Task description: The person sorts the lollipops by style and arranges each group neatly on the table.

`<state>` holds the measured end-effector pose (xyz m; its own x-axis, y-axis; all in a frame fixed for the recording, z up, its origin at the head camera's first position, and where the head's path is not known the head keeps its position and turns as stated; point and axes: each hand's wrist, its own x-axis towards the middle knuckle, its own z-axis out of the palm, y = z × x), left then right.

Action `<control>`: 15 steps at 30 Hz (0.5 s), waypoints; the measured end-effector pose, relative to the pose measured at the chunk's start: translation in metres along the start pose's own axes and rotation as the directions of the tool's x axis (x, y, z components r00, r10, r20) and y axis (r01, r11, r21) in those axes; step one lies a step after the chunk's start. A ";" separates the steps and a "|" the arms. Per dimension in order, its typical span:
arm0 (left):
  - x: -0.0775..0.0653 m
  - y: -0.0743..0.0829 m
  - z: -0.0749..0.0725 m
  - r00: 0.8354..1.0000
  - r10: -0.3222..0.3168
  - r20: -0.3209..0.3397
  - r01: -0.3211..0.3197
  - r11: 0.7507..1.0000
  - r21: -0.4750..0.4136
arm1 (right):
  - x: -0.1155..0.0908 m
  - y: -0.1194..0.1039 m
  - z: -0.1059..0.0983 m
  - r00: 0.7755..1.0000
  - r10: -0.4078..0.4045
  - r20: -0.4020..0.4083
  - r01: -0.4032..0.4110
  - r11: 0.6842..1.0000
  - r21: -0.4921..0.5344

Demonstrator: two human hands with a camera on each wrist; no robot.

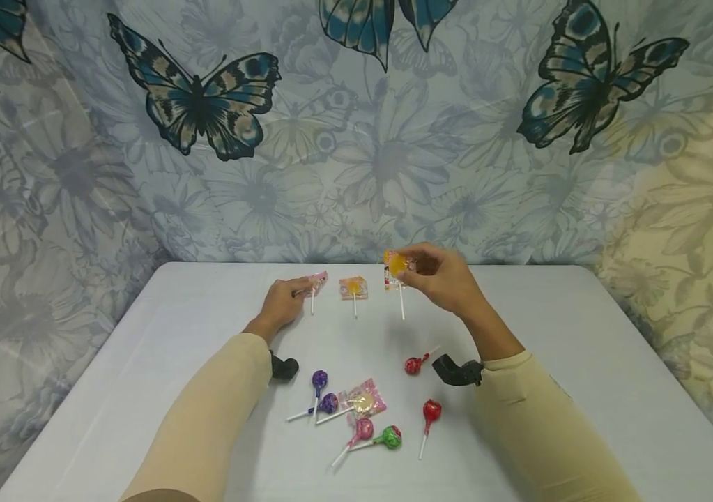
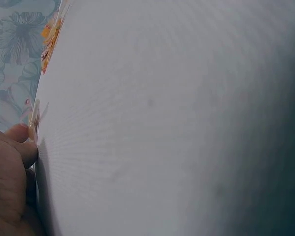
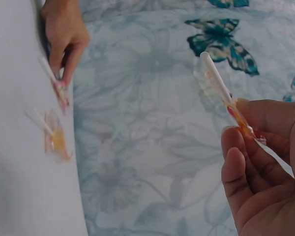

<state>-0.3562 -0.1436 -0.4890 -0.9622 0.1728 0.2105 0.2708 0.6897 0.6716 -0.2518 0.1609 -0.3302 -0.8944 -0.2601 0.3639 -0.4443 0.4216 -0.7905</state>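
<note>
Beyond the clustered lollipops at 6 o'clock on the table, the left hand pinches a pink-wrapped lollipop at 11, an orange-wrapped lollipop lies at 12, and the right hand grips a yellow lollipop aloft at 1, apparently mid-placement, calling for controlled lowering.

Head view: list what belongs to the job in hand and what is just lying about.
Apparently in the job:
yellow-orange lollipop, pinched by the right hand
pink-wrapped lollipop, pinched by the left hand
orange-wrapped lollipop, lying between them

Lying about, untouched (though they may belong too):
two purple lollipops
two red lollipops
pink lollipop
green lollipop
pale lollipop in a pinkish wrapper
</note>
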 end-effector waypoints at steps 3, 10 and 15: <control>0.000 -0.001 0.000 1.000 -0.014 0.008 0.014 1.000 0.004 | 0.010 0.011 -0.003 1.000 0.016 -0.007 -0.016 1.000 0.026; 0.001 -0.001 0.001 0.999 -0.029 0.015 0.028 0.999 0.026 | 0.030 0.058 -0.006 0.999 0.041 -0.034 -0.040 0.998 0.038; 0.002 -0.001 0.000 1.000 -0.027 0.011 0.027 0.999 0.034 | 0.042 0.073 -0.003 0.997 0.056 -0.051 -0.055 0.998 0.017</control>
<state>-0.3581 -0.1441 -0.4896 -0.9694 0.1618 0.1846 0.2440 0.7177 0.6522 -0.3221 0.1831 -0.3711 -0.9194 -0.1910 0.3440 -0.3933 0.4206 -0.8176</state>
